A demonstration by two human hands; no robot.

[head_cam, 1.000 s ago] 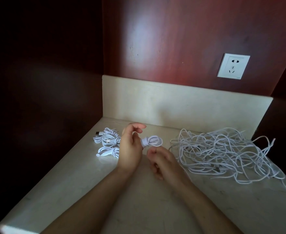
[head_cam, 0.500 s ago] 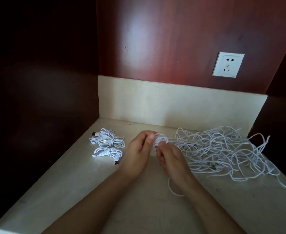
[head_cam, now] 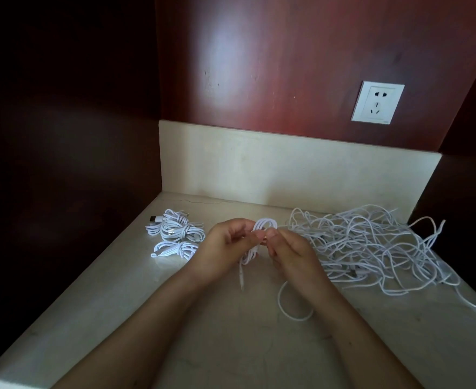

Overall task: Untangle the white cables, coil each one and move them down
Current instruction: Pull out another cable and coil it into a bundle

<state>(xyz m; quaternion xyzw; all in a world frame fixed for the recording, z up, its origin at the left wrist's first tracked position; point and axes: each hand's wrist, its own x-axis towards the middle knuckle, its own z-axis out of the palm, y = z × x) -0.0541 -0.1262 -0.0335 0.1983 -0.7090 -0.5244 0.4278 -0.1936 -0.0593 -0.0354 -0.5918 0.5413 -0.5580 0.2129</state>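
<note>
Slack of thin white cable is trailing toward the person beneath the right hand, farther from the left hand, both hands pinching the small upright white cable coil.

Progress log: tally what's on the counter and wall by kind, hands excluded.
Laid coil clumps: 2 (the upper one may be two coils)
Held coil: 1
Tangle: 1
Socket: 1
Total: 5
</note>
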